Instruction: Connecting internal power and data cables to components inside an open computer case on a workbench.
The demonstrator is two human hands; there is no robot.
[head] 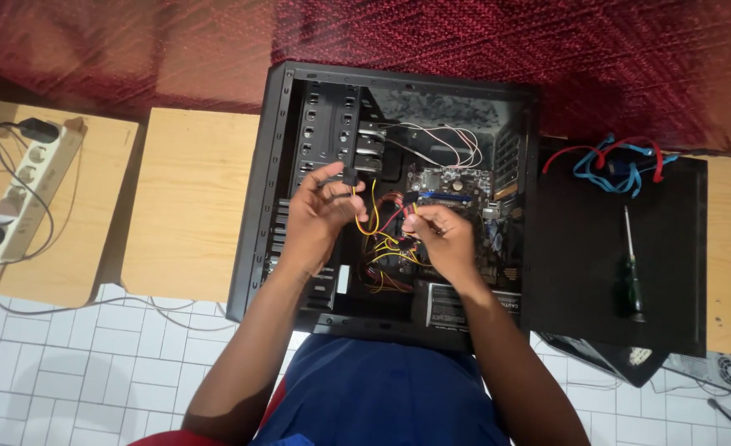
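Left hand: inside the open computer case, fingers curled and pinched on a small black power connector, held above the drive bays.
Right hand: low in the case beside the motherboard, fingertips closed on a bundle of yellow, red and black wires near its end.
Wires: running from the connector in the left hand down in a loop to the right hand, then on toward the power supply at the near edge of the case.
Computer case: black tower lying on its side with the side open, resting across pale wooden benches against a dark red carpet.
Drive bays: perforated black metal racks, left part of the case, just above the left hand.
White and pink thin leads: looped over the upper part of the motherboard, apart from both hands.
Side panel: black, flat, just right of the case.
Screwdriver: green and black handle, lying on the side panel, well apart from the right hand.
Red and blue cables: tangled at the far edge of the side panel.
Power strip: white, on the far left bench, black plugs and cords attached.
Floor: small white tiles below the benches.
Clothing: blue fabric at the lower middle, between the forearms.
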